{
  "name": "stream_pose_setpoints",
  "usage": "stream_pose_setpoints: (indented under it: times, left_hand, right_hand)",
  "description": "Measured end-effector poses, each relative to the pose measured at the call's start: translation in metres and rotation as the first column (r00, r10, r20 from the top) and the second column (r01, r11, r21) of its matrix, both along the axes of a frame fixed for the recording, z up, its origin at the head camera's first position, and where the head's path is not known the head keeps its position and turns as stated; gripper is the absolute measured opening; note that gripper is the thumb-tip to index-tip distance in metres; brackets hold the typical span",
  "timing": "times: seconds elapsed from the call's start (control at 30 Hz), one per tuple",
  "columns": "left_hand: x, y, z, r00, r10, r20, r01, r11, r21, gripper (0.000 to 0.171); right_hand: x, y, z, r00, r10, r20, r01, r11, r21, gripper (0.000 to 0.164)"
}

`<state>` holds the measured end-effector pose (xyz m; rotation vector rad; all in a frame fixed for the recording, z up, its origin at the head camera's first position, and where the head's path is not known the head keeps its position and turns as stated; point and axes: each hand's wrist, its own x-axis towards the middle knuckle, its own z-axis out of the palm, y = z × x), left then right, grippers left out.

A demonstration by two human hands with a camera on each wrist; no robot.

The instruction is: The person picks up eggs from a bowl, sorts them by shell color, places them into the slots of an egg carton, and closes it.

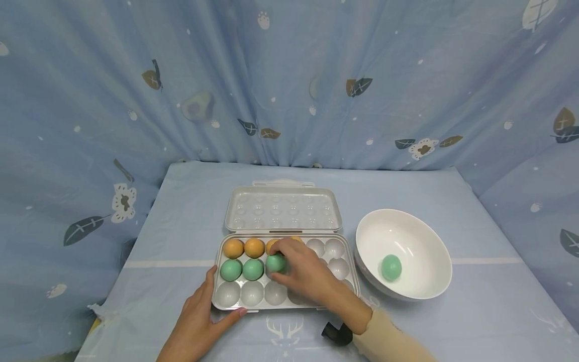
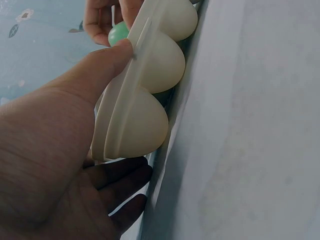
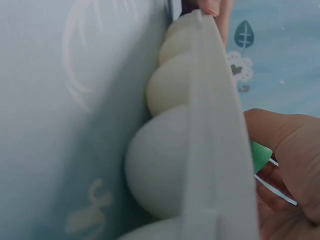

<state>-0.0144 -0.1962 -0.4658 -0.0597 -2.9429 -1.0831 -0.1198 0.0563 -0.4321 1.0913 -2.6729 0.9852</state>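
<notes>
A pale egg box [image 1: 289, 303] lies with its lid [image 1: 283, 209] folded back. Orange eggs [image 1: 254, 248] fill part of the back row, some half hidden by my right hand [image 1: 305, 269]. Two green eggs [image 1: 242, 270] sit at the left of the middle row. Beside them my right hand pinches another green egg [image 1: 275, 262] at the third cup; whether it touches the bottom is hidden. My left hand [image 1: 199, 314] touches the box's front left corner, its thumb along the front edge and its fingers loosely extended at the left side.
To the right of the box stands a white bowl [image 1: 425, 251] with one green egg [image 1: 391, 267] inside. A black object [image 1: 336, 334] shows by the right wrist. The table [image 1: 190, 201] is covered in blue cloth, with a patterned curtain [image 1: 289, 100] behind it.
</notes>
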Motion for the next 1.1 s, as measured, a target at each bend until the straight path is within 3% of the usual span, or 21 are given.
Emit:
stream_pose_setpoints:
  times: [0.2, 0.33, 0.6, 0.9, 1.1]
  left_hand:
    - [0.000, 0.000, 0.000, 0.998, -0.016, -0.056, 0.017, 1.000, 0.011, 0.114]
    - [-0.001, 0.000, 0.000, 0.998, -0.017, -0.057, 0.018, 1.000, 0.015, 0.114]
    - [-0.001, 0.001, 0.001, 0.999, -0.009, -0.038, 0.009, 1.000, 0.009, 0.115]
    - [-0.001, 0.001, -0.002, 0.997, -0.014, -0.072, 0.015, 1.000, 0.015, 0.114]
    - [-0.001, 0.001, -0.002, 0.998, -0.014, -0.069, 0.015, 1.000, 0.016, 0.114]
  right_hand:
    - [0.002, -0.001, -0.008, 0.996, 0.013, -0.086, -0.011, 1.000, 0.027, 0.042]
    - [0.003, -0.001, -0.010, 0.994, 0.019, -0.109, -0.016, 0.999, 0.033, 0.038]
    - [0.004, 0.003, -0.006, 0.998, 0.000, -0.062, 0.002, 0.999, 0.047, 0.037]
    - [-0.001, 0.016, 0.005, 0.996, -0.007, -0.084, 0.002, 0.998, -0.060, 0.041]
    - [-0.004, 0.029, 0.013, 0.993, -0.092, -0.071, 0.090, 0.995, -0.032, 0.049]
